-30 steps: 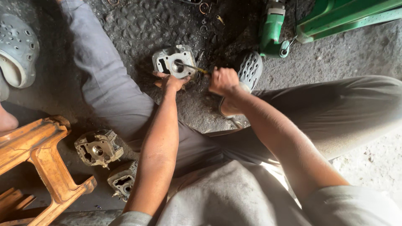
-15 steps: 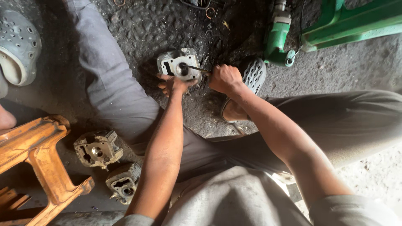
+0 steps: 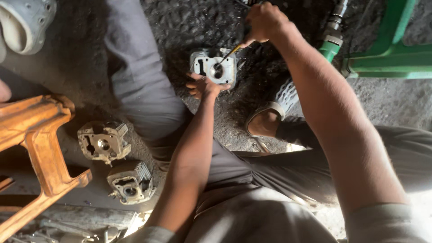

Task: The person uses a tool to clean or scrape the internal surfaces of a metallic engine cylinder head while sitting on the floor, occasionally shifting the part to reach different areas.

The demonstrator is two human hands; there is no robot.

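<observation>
A grey metal engine cylinder head (image 3: 211, 67) lies on the dark ground between my legs. My left hand (image 3: 203, 86) grips its near edge and steadies it. My right hand (image 3: 264, 21) is closed on the handle of a screwdriver (image 3: 226, 56), raised above and to the right of the part. The tool's tip rests in the round hole at the middle of the part.
Two more finned engine parts (image 3: 103, 141) (image 3: 130, 182) lie at the lower left beside an orange wooden stool (image 3: 40, 148). A green machine frame (image 3: 387, 54) and a green hose fitting (image 3: 333, 42) stand at the upper right. A grey clog (image 3: 22, 22) is at the top left.
My right hand has lifted up and away from the part with the screwdriver, now angled steeply into the hole. The view has dropped closer; my left hand stays on the part.
</observation>
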